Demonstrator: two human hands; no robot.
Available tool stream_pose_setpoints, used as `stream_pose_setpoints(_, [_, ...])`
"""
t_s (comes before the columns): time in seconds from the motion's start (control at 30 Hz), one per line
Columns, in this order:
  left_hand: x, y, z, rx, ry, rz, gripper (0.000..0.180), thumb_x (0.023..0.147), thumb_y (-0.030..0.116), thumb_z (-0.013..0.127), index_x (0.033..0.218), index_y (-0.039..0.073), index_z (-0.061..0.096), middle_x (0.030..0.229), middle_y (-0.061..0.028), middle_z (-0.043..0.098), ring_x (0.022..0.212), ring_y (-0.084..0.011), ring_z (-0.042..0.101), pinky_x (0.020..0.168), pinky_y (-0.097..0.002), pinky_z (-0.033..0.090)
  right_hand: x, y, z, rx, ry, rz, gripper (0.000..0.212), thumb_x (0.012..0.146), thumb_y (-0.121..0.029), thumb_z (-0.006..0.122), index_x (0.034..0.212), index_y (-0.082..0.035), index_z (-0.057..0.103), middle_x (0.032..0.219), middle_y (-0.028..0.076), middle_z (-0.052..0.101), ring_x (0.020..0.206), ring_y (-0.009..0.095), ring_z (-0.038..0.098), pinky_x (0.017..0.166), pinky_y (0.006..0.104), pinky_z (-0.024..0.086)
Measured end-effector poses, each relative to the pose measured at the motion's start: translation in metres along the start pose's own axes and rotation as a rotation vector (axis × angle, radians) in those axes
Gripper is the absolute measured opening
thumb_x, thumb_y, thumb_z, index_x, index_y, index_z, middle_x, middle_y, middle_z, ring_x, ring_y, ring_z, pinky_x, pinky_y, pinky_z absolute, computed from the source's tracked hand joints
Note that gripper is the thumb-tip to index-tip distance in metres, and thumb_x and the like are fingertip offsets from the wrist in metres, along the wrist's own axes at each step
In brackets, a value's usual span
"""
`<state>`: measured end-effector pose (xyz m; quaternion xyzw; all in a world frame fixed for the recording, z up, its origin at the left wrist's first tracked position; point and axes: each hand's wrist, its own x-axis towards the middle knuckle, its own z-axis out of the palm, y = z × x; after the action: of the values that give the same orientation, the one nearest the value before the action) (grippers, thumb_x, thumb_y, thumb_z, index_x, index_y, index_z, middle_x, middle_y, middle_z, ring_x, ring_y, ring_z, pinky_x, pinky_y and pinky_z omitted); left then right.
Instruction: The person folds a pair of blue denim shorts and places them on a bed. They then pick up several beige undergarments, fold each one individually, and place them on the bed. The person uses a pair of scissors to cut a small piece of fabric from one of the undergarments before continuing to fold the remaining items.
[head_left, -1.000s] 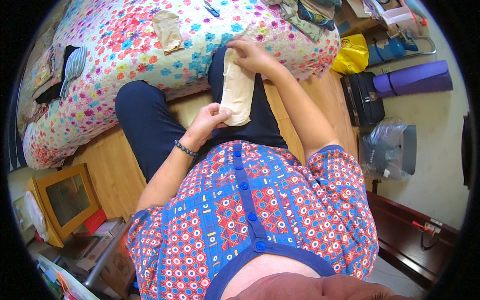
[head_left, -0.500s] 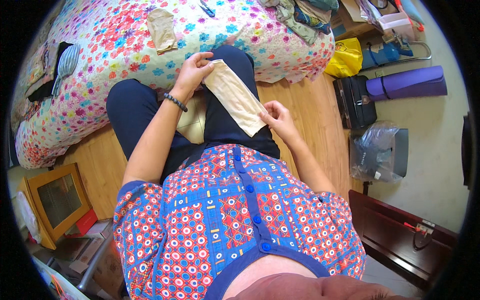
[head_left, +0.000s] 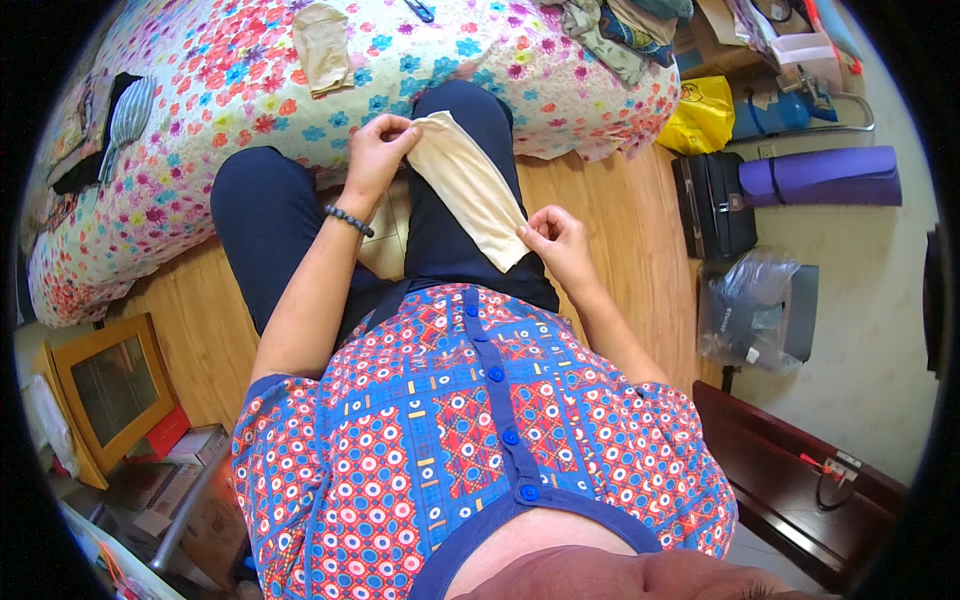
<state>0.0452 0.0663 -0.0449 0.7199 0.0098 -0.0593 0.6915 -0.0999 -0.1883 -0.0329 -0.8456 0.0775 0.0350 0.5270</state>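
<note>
A long cream cloth piece point(head_left: 465, 190) lies stretched slantwise over my right thigh, between my two hands. My left hand point(head_left: 378, 145), with a dark beaded bracelet at the wrist, pinches its far left corner. At the near right end, my right hand point(head_left: 560, 240) grips the edge between thumb and fingers. Beyond my knees, a similar beige cloth piece point(head_left: 322, 55) rests flat on the flowered bed point(head_left: 250, 120). A small blue-handled tool point(head_left: 419, 11) lies at the top edge, partly cut off.
Folded clothes point(head_left: 615, 40) sit on the bed's right end. A yellow bag point(head_left: 695, 115), a black case point(head_left: 715, 205) and a purple rolled mat point(head_left: 820, 177) stand along the right wall. A wood-framed panel point(head_left: 115, 385) leans at lower left, beside boxes.
My left hand's fingers have drawn closer together on the cloth corner. The cloth looks narrower and slightly more curved. My right hand keeps its hold.
</note>
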Motion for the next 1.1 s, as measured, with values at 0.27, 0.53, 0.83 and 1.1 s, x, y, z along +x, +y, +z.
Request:
stream_pose_setpoints(0.27, [-0.002,0.004,0.001,-0.114,-0.078,-0.079,0.018,0.084,0.015,0.065,0.096,0.002,0.061,0.084,0.0004,0.061,0.071,-0.0059,0.055,0.063,-0.0200,0.046,0.004,-0.029,-0.005,-0.223,0.224,-0.395,0.013,0.071,-0.006,0.069,0.079,-0.003,0.059,0.082,0.010,0.056,0.079,0.021,0.057,0.066,0.0336,0.045])
stream_pose_setpoints(0.53, [0.011,0.005,0.000,-0.148,-0.160,-0.165,0.020,0.084,0.013,0.063,0.100,0.002,0.057,0.081,0.0005,0.060,0.066,-0.0049,0.055,0.058,-0.0174,0.044,0.015,-0.013,0.001,0.039,-0.074,-0.021,0.020,0.078,-0.017,0.069,0.082,-0.001,0.057,0.080,0.003,0.060,0.071,0.010,0.054,0.063,0.0269,0.044])
stream_pose_setpoints(0.83, [-0.071,0.036,-0.010,-0.163,-0.337,-0.313,0.045,0.082,0.003,0.060,0.123,0.005,0.042,0.087,-0.0043,0.060,0.069,-0.0107,0.060,0.063,-0.0208,0.050,0.130,-0.052,-0.037,0.204,0.174,-0.323,0.023,0.075,-0.008,0.064,0.097,0.000,0.060,0.085,0.005,0.062,0.075,0.014,0.058,0.068,0.0285,0.047])
stream_pose_setpoints(1.1, [-0.106,0.024,0.005,-0.188,-0.344,-0.261,0.052,0.086,-0.001,0.052,0.133,0.008,0.032,0.089,-0.0085,0.063,0.075,-0.0130,0.062,0.066,-0.0241,0.052,0.092,-0.075,0.008,-0.201,0.012,-0.736,0.034,0.071,-0.025,0.071,0.095,-0.004,0.060,0.089,0.015,0.059,0.087,0.031,0.057,0.077,0.0394,0.046])
